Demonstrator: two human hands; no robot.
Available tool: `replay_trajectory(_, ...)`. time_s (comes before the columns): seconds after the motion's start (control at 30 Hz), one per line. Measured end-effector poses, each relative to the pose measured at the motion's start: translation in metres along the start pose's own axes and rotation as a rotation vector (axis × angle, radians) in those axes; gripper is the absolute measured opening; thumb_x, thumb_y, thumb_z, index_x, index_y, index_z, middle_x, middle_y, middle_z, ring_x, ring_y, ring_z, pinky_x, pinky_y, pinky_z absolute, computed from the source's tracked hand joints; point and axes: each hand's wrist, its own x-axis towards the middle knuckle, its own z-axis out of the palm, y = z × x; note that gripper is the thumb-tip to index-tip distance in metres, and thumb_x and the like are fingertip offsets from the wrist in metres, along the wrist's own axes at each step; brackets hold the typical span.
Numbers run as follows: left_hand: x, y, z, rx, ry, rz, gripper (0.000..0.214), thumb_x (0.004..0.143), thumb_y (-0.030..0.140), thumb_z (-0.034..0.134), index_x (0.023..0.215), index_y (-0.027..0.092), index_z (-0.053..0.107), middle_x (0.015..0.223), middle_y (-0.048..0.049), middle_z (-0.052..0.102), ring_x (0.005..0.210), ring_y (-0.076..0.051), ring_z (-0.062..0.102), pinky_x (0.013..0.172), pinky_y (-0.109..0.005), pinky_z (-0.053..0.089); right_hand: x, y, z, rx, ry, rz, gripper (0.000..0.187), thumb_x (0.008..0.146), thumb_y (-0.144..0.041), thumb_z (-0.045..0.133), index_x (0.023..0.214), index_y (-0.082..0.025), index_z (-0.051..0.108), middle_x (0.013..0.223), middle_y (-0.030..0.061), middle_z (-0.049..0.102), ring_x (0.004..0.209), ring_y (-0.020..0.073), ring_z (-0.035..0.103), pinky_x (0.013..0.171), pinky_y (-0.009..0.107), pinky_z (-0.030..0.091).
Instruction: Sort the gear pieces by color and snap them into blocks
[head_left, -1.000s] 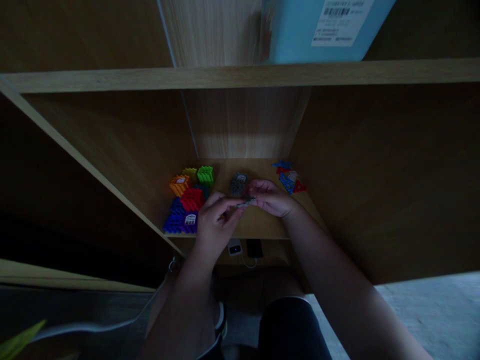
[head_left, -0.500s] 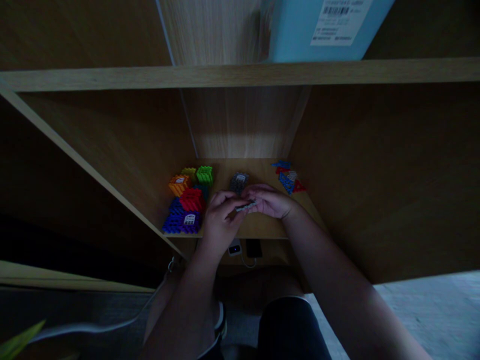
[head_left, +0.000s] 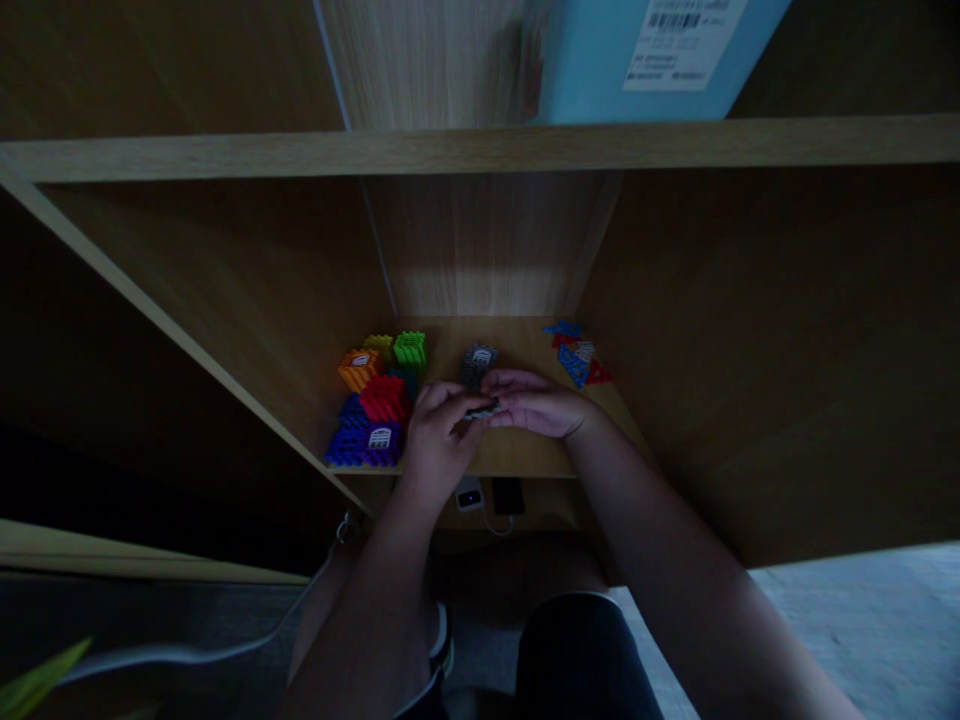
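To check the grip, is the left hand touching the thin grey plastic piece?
Touching. Head view: the left hand pinches this grey piece between thumb and fingers.

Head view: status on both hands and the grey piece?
Left hand pinching grey piece. Right hand at its other end. Grey block just beyond hands.

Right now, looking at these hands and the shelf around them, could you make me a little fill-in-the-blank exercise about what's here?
1. The left hand grips a small flat piece coloured ____.
2. From the person's view, the flat triangles lie toward the ____ side of the shelf.
3. The window-like insert on the purple block is ____.
4. Besides lines of text, the label on the light blue box shows a ____.

Missing words: grey; right; white; barcode.
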Motion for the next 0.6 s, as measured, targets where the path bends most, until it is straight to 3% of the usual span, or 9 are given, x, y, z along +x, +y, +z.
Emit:
replay_trajectory(0.27, -0.0003, -0.0028, 0.0013, -0.017, 0.014, 0.003, 0.021, 0.093, 0.014, 0.081, 0.11, 0.027, 0.083, 0.101, -0.003, 0.068, 0.097, -0.02, 0.066, 0.087, -0.034, 0.055, -0.0003, -0.0029, 0.0043, 0.02, -0.017, 0.017, 0.041, 0.084, -0.032, 0.094, 0.117, -0.02, 0.073, 0.103, 0.0017, 0.08, 0.098, 0.0148, 0.079, 0.099, 0.033, 0.065)
replay_trajectory(0.47, -0.0019, -0.006, 0.0007, 0.041, 0.016, -0.03, 0.021, 0.094, 0.013, 0.08, 0.11, 0.026, 0.083, 0.101, -0.0035, 0.068, 0.099, -0.021, 0.065, 0.087, -0.034, 0.055, 0.0028, 0.0002, 0.0005, -0.032, 0.07, -0.046, 0.037, 0.086, -0.036, 0.095, 0.112, -0.022, 0.073, 0.111, 0.0023, 0.077, 0.106, 0.0165, 0.077, 0.103, 0.037, 0.065)
replay_trajectory(0.6, -0.0017, -0.0046, 0.0001, 0.131, 0.017, -0.009, 0.025, 0.093, 0.008, 0.077, 0.11, 0.025, 0.084, 0.099, -0.0039, 0.066, 0.097, -0.021, 0.063, 0.085, -0.035, 0.054, 0.0034, 0.0034, -0.0043, -0.094, 0.029, -0.063, 0.045, 0.081, -0.036, 0.1, 0.114, -0.021, 0.073, 0.11, 0.0027, 0.075, 0.098, 0.0147, 0.075, 0.094, 0.032, 0.067)
